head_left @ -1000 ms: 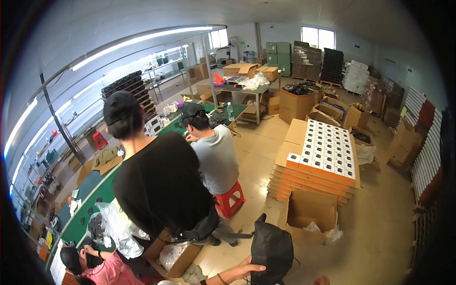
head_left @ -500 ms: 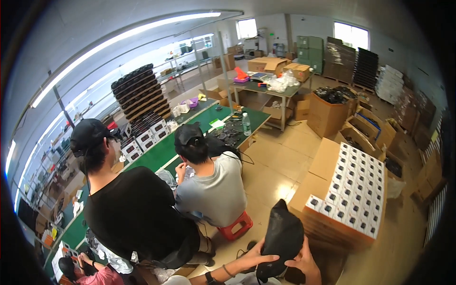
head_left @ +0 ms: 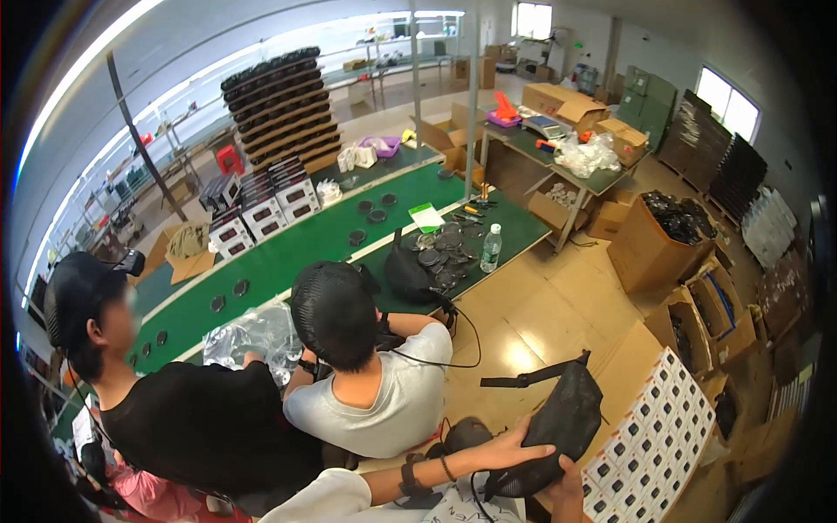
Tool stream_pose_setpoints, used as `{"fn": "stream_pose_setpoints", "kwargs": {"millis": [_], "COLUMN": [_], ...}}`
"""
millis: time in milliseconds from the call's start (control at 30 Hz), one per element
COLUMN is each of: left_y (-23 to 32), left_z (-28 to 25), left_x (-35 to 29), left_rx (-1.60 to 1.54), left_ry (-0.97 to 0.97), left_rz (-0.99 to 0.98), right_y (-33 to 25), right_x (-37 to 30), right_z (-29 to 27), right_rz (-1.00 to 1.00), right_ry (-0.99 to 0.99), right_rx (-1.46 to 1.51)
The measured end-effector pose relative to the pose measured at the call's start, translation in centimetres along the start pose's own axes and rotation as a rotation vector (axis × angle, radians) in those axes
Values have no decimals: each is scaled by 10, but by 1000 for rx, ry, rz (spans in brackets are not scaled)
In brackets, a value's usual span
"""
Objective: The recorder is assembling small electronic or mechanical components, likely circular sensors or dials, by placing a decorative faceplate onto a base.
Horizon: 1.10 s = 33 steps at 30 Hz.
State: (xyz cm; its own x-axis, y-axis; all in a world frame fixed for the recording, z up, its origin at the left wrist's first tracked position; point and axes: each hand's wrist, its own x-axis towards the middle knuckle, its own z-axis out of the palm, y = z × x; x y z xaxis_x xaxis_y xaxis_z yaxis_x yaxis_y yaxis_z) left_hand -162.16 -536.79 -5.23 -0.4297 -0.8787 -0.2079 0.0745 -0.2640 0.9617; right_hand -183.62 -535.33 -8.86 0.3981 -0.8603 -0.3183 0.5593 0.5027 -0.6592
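Now left hand atop black pouch, right hand under, view tilted lower

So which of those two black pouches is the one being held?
The black mesh pouch at the bottom, with both hands, left and right, on it; the other pouch sits untouched on the green bench.

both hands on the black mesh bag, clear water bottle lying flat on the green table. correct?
One thing is off: the water bottle stands upright near the edge of the green table, not flat. The head view shows it. The left hand rests on the black mesh bag and the right hand supports it from below.
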Motion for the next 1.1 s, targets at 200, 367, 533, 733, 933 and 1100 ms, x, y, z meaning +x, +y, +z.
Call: {"fn": "stream_pose_setpoints", "kwargs": {"millis": [200,367,533,733,933,1100], "left_y": [20,-21,-39,-7,23,3], "left_z": [-80,-155,-197,-229,-280,-352], "left_x": [99,172,233,306,368,409], "left_rx": [191,-162,-339,-401,-307,-138], "left_ry": [-1,148,632,858,1214,1215], "left_rz": [135,-10,-56,-73,-17,-126], "right_y": [-82,-179,-250,-328,-319,-274], "right_x": [166,346,502,640,754,820], "right_z": [-39,-92,-140,-136,-136,-117], "right_rz": [-44,30,201,189,273,423], "right_ry": [89,128,179,128,61,18], "right_rx": [11,-139,-239,-253,-245,-312]}}
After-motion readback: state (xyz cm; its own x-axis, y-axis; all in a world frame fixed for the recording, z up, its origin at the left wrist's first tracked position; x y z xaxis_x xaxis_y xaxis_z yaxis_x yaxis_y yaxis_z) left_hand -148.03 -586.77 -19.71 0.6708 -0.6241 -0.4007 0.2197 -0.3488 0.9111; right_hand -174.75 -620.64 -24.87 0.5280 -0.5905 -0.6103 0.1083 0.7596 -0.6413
